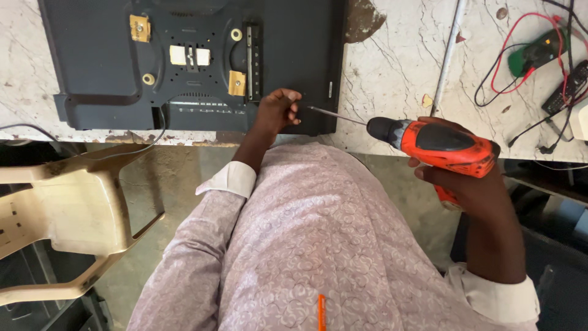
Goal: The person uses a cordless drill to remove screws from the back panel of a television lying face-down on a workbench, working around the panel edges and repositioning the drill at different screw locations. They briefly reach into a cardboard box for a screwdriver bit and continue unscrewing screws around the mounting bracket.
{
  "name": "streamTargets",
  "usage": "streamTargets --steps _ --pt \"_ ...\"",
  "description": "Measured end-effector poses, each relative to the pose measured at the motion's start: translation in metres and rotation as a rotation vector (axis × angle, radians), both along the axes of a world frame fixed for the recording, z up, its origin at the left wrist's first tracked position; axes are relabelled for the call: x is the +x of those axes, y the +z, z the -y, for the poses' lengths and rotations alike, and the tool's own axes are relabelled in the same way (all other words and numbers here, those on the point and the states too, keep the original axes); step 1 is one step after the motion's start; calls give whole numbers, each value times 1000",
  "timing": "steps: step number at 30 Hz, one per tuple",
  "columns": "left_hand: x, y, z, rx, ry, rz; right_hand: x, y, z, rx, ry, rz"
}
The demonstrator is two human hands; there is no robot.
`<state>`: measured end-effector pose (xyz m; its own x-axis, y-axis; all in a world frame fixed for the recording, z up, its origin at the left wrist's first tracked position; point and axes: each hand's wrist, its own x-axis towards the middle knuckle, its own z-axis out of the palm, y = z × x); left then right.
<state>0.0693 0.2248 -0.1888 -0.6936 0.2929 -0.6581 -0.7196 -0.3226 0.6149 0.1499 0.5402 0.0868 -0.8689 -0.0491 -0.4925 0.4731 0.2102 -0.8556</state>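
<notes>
My left hand [277, 110] pinches narrow at the near edge of the black television back panel [184, 61], steadying the long bit [335, 115]. My right hand [465, 178] grips the orange drill [441, 144], aimed left, over the marble table [392, 67].

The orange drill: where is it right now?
In the head view, the orange drill is at right, gripped by the right hand, its bit reaching the black TV back panel beside the left hand.

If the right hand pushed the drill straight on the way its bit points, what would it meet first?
Most likely the left hand, which rests on the dark back panel: the drill in the right hand aims its bit at those fingertips. Depth is unclear.
</notes>
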Motion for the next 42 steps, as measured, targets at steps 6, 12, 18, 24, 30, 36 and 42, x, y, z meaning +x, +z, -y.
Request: streamTargets --steps 6,12,18,24,30,36,42 --pt "-3 9 -8 -134 -69 -96 -4 -4 9 277 167 -105" --pt "-5 4 -10 -120 -49 -53 -5 -1 29 559 246 -34" --pt "-3 4 -10 -113 -35 -55 -14 4 21 483 259 -58" --pt "-6 16 -10 -159 -63 -59 -22 3 30 438 264 -67" --pt "-7 18 -10 -151 -62 -60 -31 19 58 626 330 -52" --pt "-6 12 -9 -141 -72 -52 -51 30 75 709 410 -37" --pt "-6 6 -6 -77 -63 -30 -63 32 77 776 455 23"
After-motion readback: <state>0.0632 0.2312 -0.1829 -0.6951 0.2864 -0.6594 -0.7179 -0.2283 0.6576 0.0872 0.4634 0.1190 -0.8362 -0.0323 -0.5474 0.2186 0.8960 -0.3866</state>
